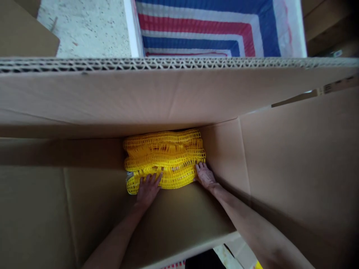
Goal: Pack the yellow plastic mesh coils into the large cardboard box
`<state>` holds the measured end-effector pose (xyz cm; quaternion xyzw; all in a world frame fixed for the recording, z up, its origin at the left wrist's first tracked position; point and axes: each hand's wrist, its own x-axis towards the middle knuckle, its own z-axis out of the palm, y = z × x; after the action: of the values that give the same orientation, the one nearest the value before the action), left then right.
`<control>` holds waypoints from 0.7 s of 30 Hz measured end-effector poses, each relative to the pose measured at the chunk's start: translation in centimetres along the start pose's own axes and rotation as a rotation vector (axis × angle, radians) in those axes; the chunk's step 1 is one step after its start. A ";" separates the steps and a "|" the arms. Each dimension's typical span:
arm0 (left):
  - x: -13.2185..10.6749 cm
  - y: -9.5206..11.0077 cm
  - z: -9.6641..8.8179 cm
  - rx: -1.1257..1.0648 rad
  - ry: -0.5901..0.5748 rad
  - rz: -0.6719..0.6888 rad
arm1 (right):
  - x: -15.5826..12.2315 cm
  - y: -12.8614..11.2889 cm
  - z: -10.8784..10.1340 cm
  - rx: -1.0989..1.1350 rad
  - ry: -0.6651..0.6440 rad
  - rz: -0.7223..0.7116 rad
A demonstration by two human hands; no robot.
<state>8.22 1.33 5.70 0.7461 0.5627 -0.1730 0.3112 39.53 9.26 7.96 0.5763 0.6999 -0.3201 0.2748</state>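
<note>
A bundle of yellow plastic mesh pieces (165,157) lies at the bottom of a deep cardboard box (294,157), against its far wall. Both my arms reach down into the box. My left hand (147,188) rests on the near left edge of the yellow bundle, fingers spread flat on it. At the bundle's near right corner my right hand (205,175) presses with its fingers stretched out, close to the box's right wall.
The box's far flap (168,93) stands up with its corrugated edge showing. Behind it lie a red, white and blue striped sheet (207,30) and a speckled concrete floor (84,26). More cardboard (22,33) sits at the top left.
</note>
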 end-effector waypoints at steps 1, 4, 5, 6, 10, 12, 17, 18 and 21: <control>0.1 -0.1 0.1 0.005 0.004 0.008 | 0.2 0.0 0.1 -0.027 -0.013 0.000; 0.2 -0.3 -0.1 0.000 -0.005 0.007 | -0.3 -0.6 -0.3 -0.086 -0.046 0.023; 0.0 -0.3 -0.2 -0.004 -0.013 0.004 | -0.6 -0.9 -0.5 -0.090 -0.040 0.027; -0.3 -0.3 -0.2 -0.009 -0.015 0.005 | -1.0 -1.3 -0.6 -0.090 -0.023 0.031; -1.8 -0.9 0.3 -0.036 0.007 0.051 | -1.2 -2.7 -0.7 -0.062 0.022 0.051; -2.2 -1.4 0.4 -0.055 0.011 0.053 | -0.7 -3.2 -0.7 -0.031 -0.007 0.069; -2.1 0.0 -3.7 -0.321 -0.112 -0.057 | -1.8 -5.1 -3.4 0.151 -0.049 0.146; -2.5 1.0 -5.3 -0.379 -0.120 -0.103 | -2.9 -5.6 -4.4 0.188 -0.058 0.126; -5.3 5.1 -10.5 -0.471 -0.064 -0.183 | -7.5 -7.3 -6.9 0.257 -0.041 0.021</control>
<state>10.43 3.46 18.13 0.5933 0.6423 -0.0883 0.4771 33.64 8.87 19.04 0.6076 0.6413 -0.4156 0.2164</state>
